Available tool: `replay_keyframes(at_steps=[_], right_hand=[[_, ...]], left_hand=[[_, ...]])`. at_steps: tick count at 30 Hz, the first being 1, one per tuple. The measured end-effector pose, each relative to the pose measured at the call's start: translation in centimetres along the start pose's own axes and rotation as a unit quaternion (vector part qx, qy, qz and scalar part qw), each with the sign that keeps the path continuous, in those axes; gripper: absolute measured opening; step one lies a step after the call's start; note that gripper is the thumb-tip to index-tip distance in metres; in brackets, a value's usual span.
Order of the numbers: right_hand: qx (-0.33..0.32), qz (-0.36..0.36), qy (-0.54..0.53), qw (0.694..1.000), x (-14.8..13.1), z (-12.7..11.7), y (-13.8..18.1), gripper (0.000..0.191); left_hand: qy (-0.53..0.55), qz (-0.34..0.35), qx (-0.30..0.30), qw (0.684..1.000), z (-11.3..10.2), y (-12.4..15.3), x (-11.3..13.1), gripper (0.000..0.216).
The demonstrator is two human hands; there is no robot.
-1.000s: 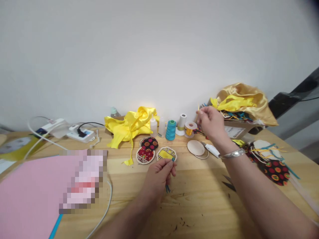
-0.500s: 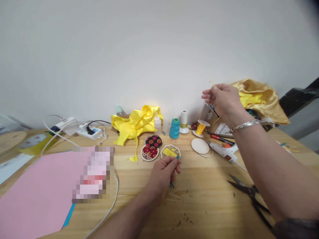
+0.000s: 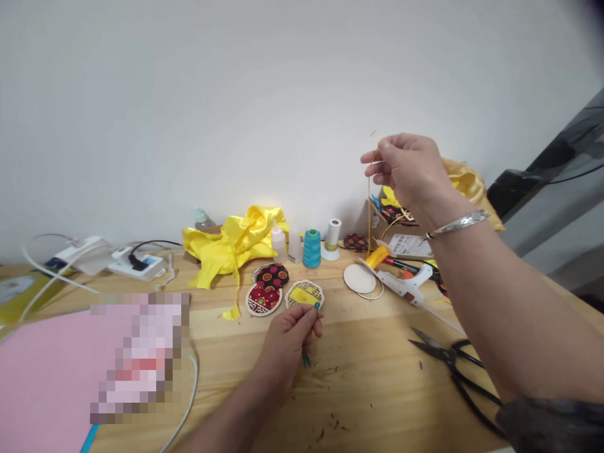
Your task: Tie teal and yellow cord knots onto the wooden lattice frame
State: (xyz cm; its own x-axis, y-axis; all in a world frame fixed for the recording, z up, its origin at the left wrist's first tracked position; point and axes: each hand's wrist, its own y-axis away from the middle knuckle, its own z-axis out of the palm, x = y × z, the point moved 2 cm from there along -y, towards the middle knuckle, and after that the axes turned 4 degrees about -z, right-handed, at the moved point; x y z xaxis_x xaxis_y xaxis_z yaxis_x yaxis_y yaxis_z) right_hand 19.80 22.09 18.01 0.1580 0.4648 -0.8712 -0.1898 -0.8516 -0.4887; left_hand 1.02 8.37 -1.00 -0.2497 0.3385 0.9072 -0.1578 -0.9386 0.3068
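Pinching a short teal cord [image 3: 307, 360] between closed fingers, the left hand [image 3: 289, 336] rests on the pale wooden table [image 3: 368, 390] just below three round fretwork fabric discs [image 3: 283, 287]. At two o'clock, the raised right hand [image 3: 406, 168] grips thin golden-yellow thread [image 3: 369, 207] running down to one yellow spool [image 3: 377, 256]. One teal thread cone [image 3: 311, 248] stands behind the discs.

I see black scissors [image 3: 453, 365] lying right, a glue gun [image 3: 409, 284] behind them, crumpled yellow fabric [image 3: 231, 242] by the wall.
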Motion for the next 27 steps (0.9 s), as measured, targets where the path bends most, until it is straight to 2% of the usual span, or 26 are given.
replay_keyframes(at_steps=[3, 5, 8, 14, 17, 23, 25, 27], right_hand=[[-0.029, 0.003, 0.02, 0.999, 0.0, 0.0, 0.8, 0.02], [-0.092, 0.003, 0.051, 0.994, 0.4, 0.3, 2.5, 0.018], [-0.21, 0.004, 0.105, 0.972, 1.7, 1.3, 6.9, 0.015], [-0.303, -0.017, 0.191, 0.933, 4.7, 3.3, 16.2, 0.016], [-0.319, -0.028, 0.221, 0.921, 5.4, 3.7, 18.2, 0.016], [-0.32, -0.043, 0.184, 0.929, 5.0, 4.1, 19.2, 0.018], [-0.316, -0.048, 0.234, 0.918, 5.0, 3.8, 19.1, 0.016], [-0.279, -0.045, 0.324, 0.903, 5.1, 2.6, 18.2, 0.016]], left_hand=[[-0.002, 0.006, -0.002, 1.0, 0.0, 0.0, 0.1, 0.02], [-0.006, 0.013, 0.007, 1.0, 0.0, 0.1, 0.3, 0.022], [-0.001, 0.033, 0.029, 0.999, 0.0, 0.3, 0.6, 0.022], [0.08, 0.061, -0.019, 0.995, 0.4, 0.5, 0.7, 0.015], [0.11, 0.062, -0.022, 0.992, 0.2, 0.4, 0.6, 0.014], [0.141, 0.073, 0.013, 0.987, -0.1, 0.4, 0.8, 0.013], [0.144, 0.069, 0.025, 0.987, -0.2, 0.4, 0.9, 0.015], [0.146, 0.07, 0.032, 0.986, -0.3, 0.4, 1.0, 0.02]])
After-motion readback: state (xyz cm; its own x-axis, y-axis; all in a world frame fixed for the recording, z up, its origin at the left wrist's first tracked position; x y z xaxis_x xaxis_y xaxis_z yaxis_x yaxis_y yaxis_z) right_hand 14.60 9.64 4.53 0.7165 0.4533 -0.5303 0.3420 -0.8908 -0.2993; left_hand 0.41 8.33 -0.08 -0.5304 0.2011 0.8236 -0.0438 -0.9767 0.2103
